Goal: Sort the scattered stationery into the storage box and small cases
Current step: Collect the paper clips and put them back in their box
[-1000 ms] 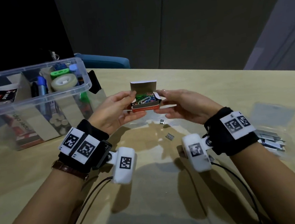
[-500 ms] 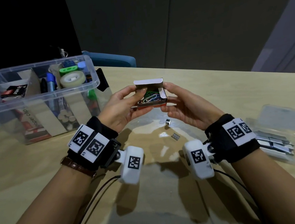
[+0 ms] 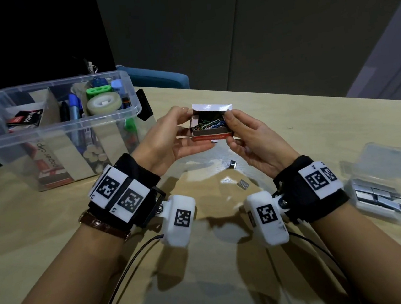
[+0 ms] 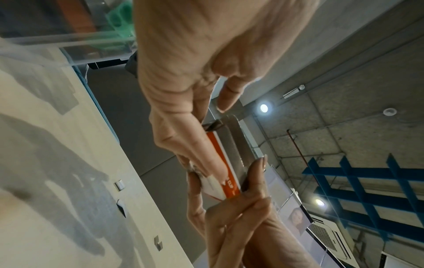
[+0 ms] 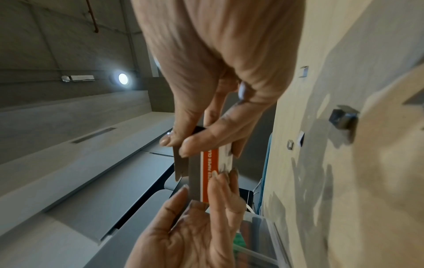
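A small cardboard paper clip box [image 3: 210, 128] with an orange stripe is held above the table, its lid flap raised at the back and coloured paper clips [image 3: 210, 123] showing inside. My left hand [image 3: 172, 135] grips its left end, thumb on top and fingers underneath. My right hand [image 3: 245, 134] pinches its right end, thumb over the rim. The wrist views show the same box [image 4: 226, 174] [image 5: 211, 174] squeezed between both hands. The clear storage box [image 3: 71, 126] stands at the left, holding tape, pens and a paper clip packet.
Small loose metal pieces [image 3: 233, 164] [image 3: 243, 184] lie on the wooden table [image 3: 207, 263] under my hands. An open clear case [image 3: 381, 171] with staple strips [image 3: 377, 198] sits at the right. A blue chair back [image 3: 158, 78] shows beyond the far edge.
Both hands have kept hold of the paper clip box. The right thumb has come up over the box's right rim, and the side flap there has folded inward.
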